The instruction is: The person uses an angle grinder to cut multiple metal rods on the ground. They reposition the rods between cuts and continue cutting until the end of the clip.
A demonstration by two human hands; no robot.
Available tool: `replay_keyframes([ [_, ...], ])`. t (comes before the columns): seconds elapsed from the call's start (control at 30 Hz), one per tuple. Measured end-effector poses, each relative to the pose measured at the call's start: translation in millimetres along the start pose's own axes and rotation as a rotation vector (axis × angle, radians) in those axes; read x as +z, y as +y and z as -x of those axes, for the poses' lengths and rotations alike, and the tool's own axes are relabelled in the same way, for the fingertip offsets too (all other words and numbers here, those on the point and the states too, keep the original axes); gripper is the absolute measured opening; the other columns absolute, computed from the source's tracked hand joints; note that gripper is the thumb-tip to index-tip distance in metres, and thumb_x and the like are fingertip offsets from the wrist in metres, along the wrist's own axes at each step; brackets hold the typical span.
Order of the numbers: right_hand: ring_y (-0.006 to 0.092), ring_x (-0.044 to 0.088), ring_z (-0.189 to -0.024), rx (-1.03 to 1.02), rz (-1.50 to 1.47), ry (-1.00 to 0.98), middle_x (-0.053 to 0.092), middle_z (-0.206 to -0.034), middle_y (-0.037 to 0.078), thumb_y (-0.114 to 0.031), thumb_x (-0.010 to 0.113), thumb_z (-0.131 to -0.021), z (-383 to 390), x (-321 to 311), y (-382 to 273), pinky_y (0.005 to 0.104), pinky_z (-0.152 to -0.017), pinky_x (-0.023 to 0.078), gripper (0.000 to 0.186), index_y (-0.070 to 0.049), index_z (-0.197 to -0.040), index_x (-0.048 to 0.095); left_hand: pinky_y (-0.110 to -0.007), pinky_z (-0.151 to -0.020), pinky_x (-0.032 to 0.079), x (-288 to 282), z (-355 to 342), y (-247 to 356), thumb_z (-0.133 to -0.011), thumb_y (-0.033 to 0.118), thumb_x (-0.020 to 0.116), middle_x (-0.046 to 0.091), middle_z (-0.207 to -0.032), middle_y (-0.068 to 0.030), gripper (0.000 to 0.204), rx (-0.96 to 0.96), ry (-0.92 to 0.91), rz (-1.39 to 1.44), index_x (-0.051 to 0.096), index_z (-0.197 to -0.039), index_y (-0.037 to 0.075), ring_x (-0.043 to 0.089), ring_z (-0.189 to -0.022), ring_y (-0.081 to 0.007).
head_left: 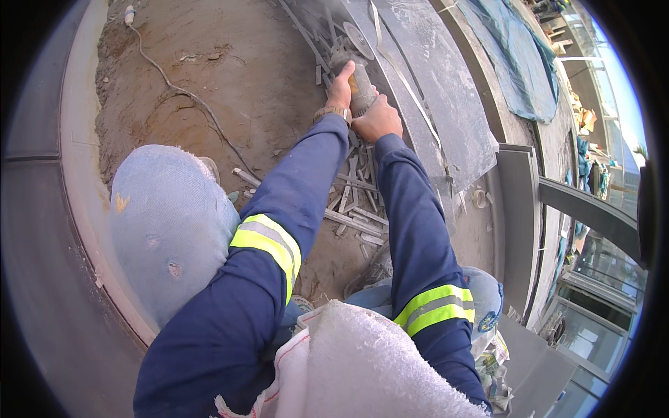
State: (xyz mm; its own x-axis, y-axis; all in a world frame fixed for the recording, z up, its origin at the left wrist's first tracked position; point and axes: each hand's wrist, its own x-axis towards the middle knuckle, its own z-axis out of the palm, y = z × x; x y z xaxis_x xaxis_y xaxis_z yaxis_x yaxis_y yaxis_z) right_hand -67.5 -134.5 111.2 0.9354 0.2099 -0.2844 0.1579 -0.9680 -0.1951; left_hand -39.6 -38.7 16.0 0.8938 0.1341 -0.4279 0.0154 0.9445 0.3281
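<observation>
Your left grip [339, 92] and right grip [378, 118] were both closed around the angle grinder [361, 89], the left nearer its disc [358, 40]. You held it at the left edge of the grey slab [446, 90]; disc contact was unclear. Narrow strips [357, 217] lay scattered nearer you.

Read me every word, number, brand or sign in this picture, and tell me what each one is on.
No text can be read here.
Angle grinder, held in the left hand and right hand: orange patch on its body; no lettering can be made out.
Round dark mark on the jeans, lower right: too small to tell whether it has letters.
Crumpled wrapping, lower right: too blurred to read.
</observation>
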Motion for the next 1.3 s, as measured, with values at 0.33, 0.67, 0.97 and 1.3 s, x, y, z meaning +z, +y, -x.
replay_keyframes([
  [0.33, 0.0366, 0.067, -0.107, -0.026, -0.021, 0.032, 0.068, -0.113, 0.023, -0.042, 0.08, -0.068, -7.2, 0.6, -5.1, 0.0428, -0.095, 0.052, 0.084, 0.0, -0.134, 0.048, -0.045, -0.067, 0.057, -1.5, -9.7, 7.3, -0.089, 0.055, 0.063, 0.067, -0.081, -0.0202, 0.057, -0.025, 0.024, -0.009, 0.06, -0.102, 0.0, 0.066, -0.068, -0.0338],
  [0.67, 0.0406, 0.066, -0.107, -0.001, -0.059, 0.02, 0.067, -0.112, 0.028, -0.042, 0.081, -0.064, -19.1, 2.3, -6.9, 0.0435, -0.094, 0.052, 0.083, 0.005, -0.125, 0.05, -0.044, -0.066, 0.056, 3.9, -12.8, 14.8, -0.091, 0.05, 0.063, 0.067, -0.082, -0.0207, 0.052, 0.019, 0.034, -0.024, 0.059, -0.101, 0.0, 0.066, -0.069, -0.0338],
  [0.97, 0.0402, 0.066, -0.107, -0.008, -0.042, 0.018, 0.067, -0.112, 0.028, -0.036, 0.08, -0.066, -25.7, 1.7, -8.8, 0.0439, -0.093, 0.052, 0.085, 0.003, -0.133, 0.047, -0.044, -0.064, 0.056, 5.6, -18.3, 16.5, -0.09, 0.05, 0.064, 0.066, -0.078, -0.018, 0.049, 0.009, 0.06, -0.007, 0.061, -0.098, 0.001, 0.065, -0.065, -0.0324],
  [1.3, 0.0368, 0.067, -0.107, 0.005, -0.021, 0.015, 0.068, -0.112, 0.024, -0.037, 0.078, -0.07, -22.3, 0.5, -14.3, 0.0423, -0.095, 0.052, 0.08, -0.001, -0.135, 0.048, -0.043, -0.064, 0.056, 2.8, -18.7, 18.2, -0.09, 0.05, 0.064, 0.067, -0.079, -0.0174, 0.048, 0.023, 0.053, -0.025, 0.061, -0.097, 0.003, 0.066, -0.066, -0.0317],
])
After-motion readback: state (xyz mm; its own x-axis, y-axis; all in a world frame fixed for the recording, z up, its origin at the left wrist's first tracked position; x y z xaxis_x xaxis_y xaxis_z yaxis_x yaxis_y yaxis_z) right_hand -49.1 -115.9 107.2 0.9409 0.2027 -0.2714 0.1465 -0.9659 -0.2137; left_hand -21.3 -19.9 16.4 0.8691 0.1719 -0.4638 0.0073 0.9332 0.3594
